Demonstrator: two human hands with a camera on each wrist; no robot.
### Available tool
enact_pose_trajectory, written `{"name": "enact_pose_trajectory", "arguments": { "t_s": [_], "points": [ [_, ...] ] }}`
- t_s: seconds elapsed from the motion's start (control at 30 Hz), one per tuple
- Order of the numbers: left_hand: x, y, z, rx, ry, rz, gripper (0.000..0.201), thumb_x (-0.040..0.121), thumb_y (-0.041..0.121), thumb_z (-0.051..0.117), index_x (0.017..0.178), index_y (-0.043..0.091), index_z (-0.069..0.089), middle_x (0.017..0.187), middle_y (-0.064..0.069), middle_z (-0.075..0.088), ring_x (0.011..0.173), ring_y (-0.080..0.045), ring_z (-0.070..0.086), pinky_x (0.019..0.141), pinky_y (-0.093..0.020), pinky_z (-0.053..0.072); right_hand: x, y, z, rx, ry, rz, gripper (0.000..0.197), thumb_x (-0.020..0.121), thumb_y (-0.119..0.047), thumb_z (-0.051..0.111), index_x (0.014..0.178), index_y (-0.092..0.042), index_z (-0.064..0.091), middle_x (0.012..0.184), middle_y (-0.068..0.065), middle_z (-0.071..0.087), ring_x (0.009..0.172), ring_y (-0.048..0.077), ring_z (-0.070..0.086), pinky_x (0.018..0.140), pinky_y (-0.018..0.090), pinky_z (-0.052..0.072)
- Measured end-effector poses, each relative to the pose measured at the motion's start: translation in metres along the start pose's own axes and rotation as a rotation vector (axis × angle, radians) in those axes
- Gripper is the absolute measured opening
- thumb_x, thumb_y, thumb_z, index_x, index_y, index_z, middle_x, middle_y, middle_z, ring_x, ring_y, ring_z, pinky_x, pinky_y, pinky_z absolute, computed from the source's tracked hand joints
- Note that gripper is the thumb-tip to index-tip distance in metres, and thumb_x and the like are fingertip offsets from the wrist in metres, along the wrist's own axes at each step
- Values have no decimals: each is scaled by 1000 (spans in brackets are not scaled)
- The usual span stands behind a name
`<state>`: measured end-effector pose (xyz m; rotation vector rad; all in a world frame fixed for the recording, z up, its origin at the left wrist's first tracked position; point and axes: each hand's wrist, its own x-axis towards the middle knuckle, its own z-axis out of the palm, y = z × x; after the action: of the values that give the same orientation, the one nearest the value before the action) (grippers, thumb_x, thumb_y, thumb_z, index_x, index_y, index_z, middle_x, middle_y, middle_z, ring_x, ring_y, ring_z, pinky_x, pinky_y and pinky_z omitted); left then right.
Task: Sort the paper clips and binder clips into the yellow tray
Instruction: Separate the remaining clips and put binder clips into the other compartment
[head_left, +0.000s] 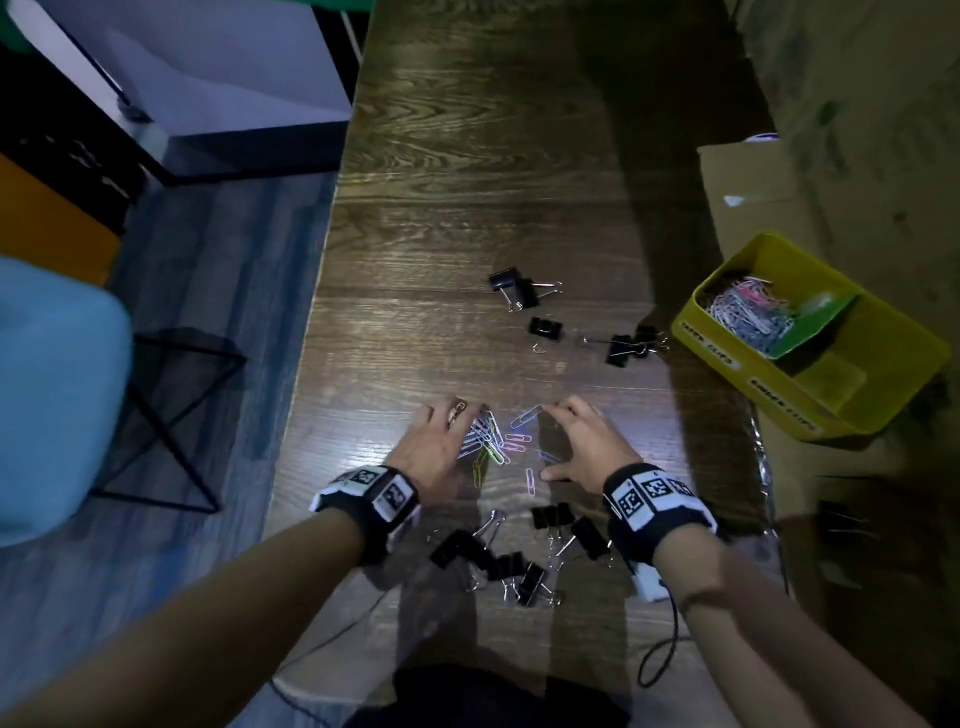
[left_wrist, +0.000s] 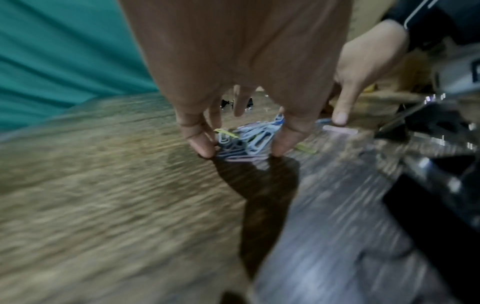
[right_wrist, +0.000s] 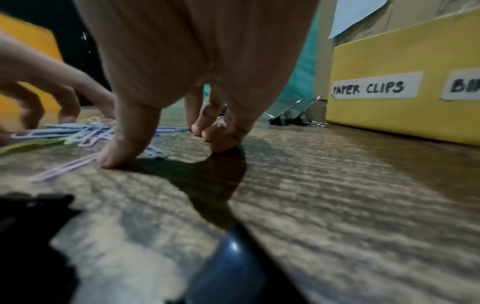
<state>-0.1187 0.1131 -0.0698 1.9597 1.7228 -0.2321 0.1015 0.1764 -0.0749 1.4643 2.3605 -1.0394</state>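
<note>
A pile of coloured paper clips (head_left: 488, 439) (left_wrist: 246, 137) lies on the dark wooden table (head_left: 467, 182). My left hand (head_left: 444, 439) cups the pile from the left, thumb and fingertips down on the wood around it. My right hand (head_left: 576, 447) arches over the table just right of the pile, its fingertips (right_wrist: 223, 142) and thumb touching the wood and stray paper clips (right_wrist: 75, 131). The yellow tray (head_left: 727, 358) (right_wrist: 405, 115) stands at the right. Its far compartment, labelled "PAPER CLIPS", holds paper clips (head_left: 748, 312). Black binder clips (head_left: 498, 561) lie near my wrists.
More binder clips (head_left: 519, 291) lie farther out, and a few (head_left: 628, 345) (right_wrist: 293, 117) sit beside the tray. A green divider (head_left: 815, 322) splits the tray. A cardboard box (head_left: 753, 192) stands behind it. A blue chair (head_left: 52, 395) is off the table's left edge.
</note>
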Motion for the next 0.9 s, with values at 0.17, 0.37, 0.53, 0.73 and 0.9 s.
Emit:
{"name": "enact_pose_trajectory", "arguments": {
  "t_s": [0.17, 0.37, 0.53, 0.73, 0.9],
  "points": [
    [13, 33, -2, -181, 48, -61, 82, 72, 12, 64, 143, 14, 23, 138, -16, 28, 123, -33, 34, 101, -39, 40, 8, -18, 3, 98, 1, 37, 87, 66, -29, 83, 140, -18, 39, 128, 3, 42, 120, 23, 46, 99, 32, 39],
    [9, 30, -9, -162, -41, -161, 103, 64, 40, 77, 144, 27, 14, 139, -12, 22, 119, -34, 37, 98, -42, 43, -2, -21, 1, -83, -39, 14, 109, 61, -42, 82, 148, -23, 17, 137, 0, 36, 124, 21, 41, 97, 34, 40],
    [16, 46, -7, -194, -12, -248, 82, 70, 26, 75, 137, 11, 31, 133, -14, 29, 114, -34, 42, 97, -41, 43, 6, -29, 2, -71, 3, 25, 91, 67, -40, 80, 141, -19, 31, 132, 1, 39, 122, 23, 43, 97, 39, 44],
    [26, 45, -9, -256, 25, -182, 72, 70, 7, 70, 134, 13, 37, 128, -15, 37, 114, -34, 47, 95, -42, 46, 8, -45, 10, -22, 27, 46, 105, 64, -44, 81, 146, -16, 23, 136, 10, 28, 126, 27, 33, 106, 39, 37],
    [28, 42, -12, -187, 29, -119, 52, 77, 2, 62, 127, 8, 49, 122, -14, 44, 109, -34, 53, 94, -41, 46, 10, -53, 16, -41, 44, 54, 71, 76, -14, 75, 137, -10, 41, 133, 13, 35, 121, 30, 41, 101, 36, 41]
  ]
}}
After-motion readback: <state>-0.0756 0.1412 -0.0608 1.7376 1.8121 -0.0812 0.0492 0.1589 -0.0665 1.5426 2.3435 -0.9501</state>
